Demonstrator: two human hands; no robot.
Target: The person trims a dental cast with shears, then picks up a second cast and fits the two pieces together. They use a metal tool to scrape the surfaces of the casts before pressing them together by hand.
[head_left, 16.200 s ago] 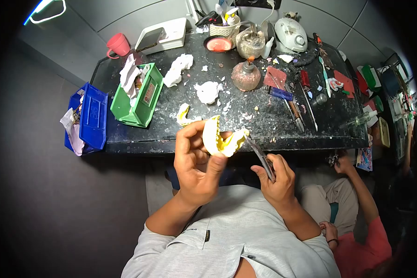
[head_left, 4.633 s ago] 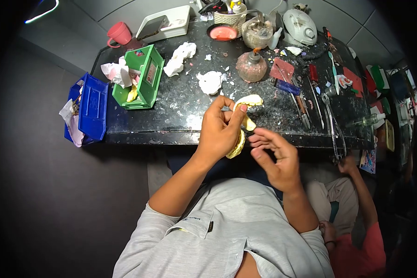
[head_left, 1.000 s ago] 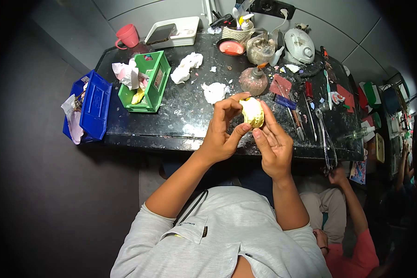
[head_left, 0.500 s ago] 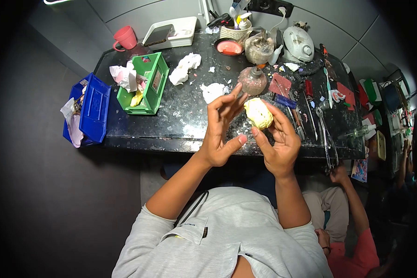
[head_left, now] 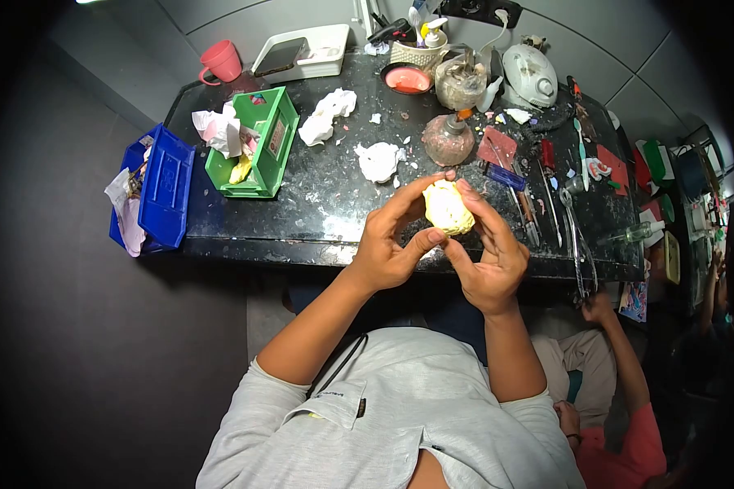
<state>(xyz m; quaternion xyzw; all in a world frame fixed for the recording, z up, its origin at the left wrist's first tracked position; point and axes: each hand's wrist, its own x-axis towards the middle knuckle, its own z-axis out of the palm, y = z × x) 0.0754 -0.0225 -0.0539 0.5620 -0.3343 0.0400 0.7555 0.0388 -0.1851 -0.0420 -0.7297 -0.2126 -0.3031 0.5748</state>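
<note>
A pale yellow lump point(head_left: 449, 209) with a rough surface is held up over the front edge of the black table point(head_left: 294, 236). My left hand point(head_left: 393, 244) has its fingers and thumb around the lump's left side. On the other side, my right hand point(head_left: 493, 257) grips it between fingers and thumb. Just beyond the lump stands a round glass burner point(head_left: 448, 140) with an orange top. Crumpled white tissue point(head_left: 378, 162) lies beyond my left hand.
At the left are a green bin point(head_left: 277, 143) and a blue bin point(head_left: 167, 191). Metal tools point(head_left: 575, 236), a blue-handled tool point(head_left: 506, 177) and a red sheet point(head_left: 497, 147) lie at the right. A co-worker's hand point(head_left: 599, 308) is near the right front edge.
My left hand has closed in from the left and its fingers now touch the lump. The lump has shifted slightly left and toward me, with my right hand still on it.
</note>
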